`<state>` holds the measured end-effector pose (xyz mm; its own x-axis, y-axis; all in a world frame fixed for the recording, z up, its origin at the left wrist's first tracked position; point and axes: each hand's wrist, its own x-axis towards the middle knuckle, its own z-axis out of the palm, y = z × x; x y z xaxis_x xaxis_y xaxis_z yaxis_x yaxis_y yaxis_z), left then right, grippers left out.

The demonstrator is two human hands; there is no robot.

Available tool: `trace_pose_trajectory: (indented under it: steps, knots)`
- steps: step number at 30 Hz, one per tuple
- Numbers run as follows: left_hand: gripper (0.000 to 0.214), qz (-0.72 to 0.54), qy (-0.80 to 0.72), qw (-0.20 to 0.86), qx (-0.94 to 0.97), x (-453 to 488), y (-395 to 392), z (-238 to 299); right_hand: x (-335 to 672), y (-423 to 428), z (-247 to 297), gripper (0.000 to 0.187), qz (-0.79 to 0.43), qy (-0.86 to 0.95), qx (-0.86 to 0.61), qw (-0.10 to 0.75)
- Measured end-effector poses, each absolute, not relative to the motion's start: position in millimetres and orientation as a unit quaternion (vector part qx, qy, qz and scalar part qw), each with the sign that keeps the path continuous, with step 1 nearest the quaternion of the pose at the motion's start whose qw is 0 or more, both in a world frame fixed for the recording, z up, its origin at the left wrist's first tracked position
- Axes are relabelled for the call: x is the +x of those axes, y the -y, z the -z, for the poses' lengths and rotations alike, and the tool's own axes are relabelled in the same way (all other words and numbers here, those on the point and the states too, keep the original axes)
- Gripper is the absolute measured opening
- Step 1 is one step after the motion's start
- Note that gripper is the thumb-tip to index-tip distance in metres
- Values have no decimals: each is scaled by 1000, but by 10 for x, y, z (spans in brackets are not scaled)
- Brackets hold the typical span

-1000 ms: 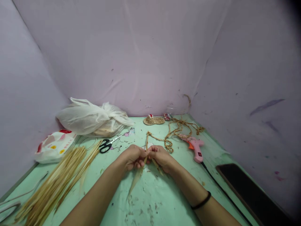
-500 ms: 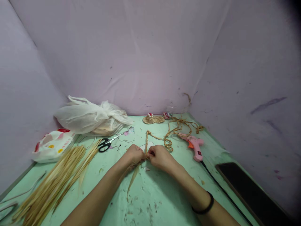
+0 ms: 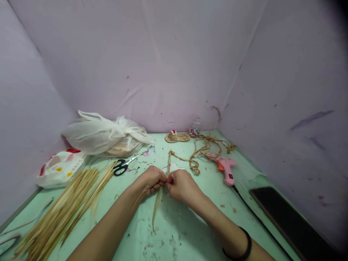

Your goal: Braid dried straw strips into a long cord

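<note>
My left hand (image 3: 154,180) and my right hand (image 3: 179,184) meet at the middle of the table, thumbs and fingers pinched together on the near end of a braided straw cord (image 3: 169,163). The cord runs away from my fingers, bends and trails right in loops toward a tangled heap. Below my hands a loose, flat straw strand (image 3: 157,210) hangs toward me. The exact spot gripped is hidden by my fingers. A piece of white paper (image 3: 176,166) lies just behind the hands.
At left lie a bundle of straw strips (image 3: 62,210), black-handled scissors (image 3: 122,166), a tissue pack (image 3: 62,168) and a white plastic bag (image 3: 106,134). A small woven sole with beads (image 3: 178,137) sits behind. To the right are a pink glue gun (image 3: 227,168) and a dark flat tray-like object (image 3: 288,221).
My left fingers have opened out slightly and rolled, and my right hand has shifted a little left. The hanging strand has swung right and straightened.
</note>
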<state>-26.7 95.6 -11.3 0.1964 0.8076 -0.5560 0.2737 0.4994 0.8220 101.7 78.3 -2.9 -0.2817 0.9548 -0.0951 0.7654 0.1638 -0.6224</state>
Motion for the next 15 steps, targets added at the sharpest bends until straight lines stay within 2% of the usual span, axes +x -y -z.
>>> trace_pose_trajectory:
  steps: [4,9,12,15]
  knots:
    - [15,-216,-557,661,455,-310,-979,131,1228,-953,5,11,-427,691,-563,153]
    - [16,-210,-548,666,460,-318,-979,121,1345,-1082,-17,10,-526,550,-601,244]
    - [12,-212,-545,663,467,-324,-983,156,1221,-1014,3,11,-623,492,-569,214]
    - [10,-203,-550,649,486,-325,-987,200,1115,-964,75,13,-628,508,-553,203]
